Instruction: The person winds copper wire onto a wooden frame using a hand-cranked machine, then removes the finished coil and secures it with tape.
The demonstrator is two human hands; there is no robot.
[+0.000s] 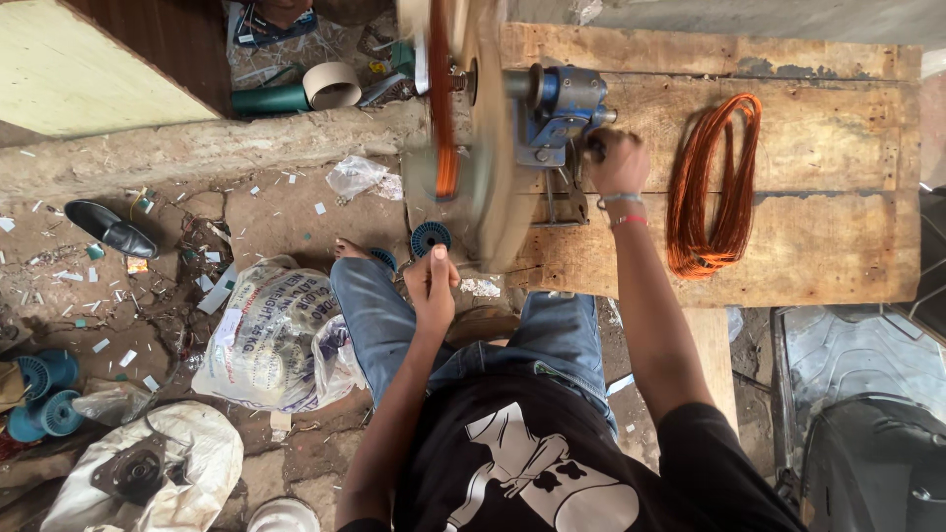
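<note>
A blue hand-cranked winding machine (557, 108) stands on a worn wooden bench (838, 246). My right hand (616, 163) grips its crank handle. The machine's large wooden wheel (483, 148) is blurred with motion, and copper wire (440, 99) is wound on it. My left hand (432, 286) is raised below the wheel with fingers pinched together, seemingly on the thin wire feeding it; the wire itself is too fine to see. A blue spool (430, 236) lies on the floor just above that hand.
A loose coil of copper wire (714, 187) lies on the bench to the right. On the dirt floor at left are printed sacks (271, 335), a black shoe (110, 229), blue spools (44, 394), a cardboard tape ring (331, 85) and scattered paper scraps.
</note>
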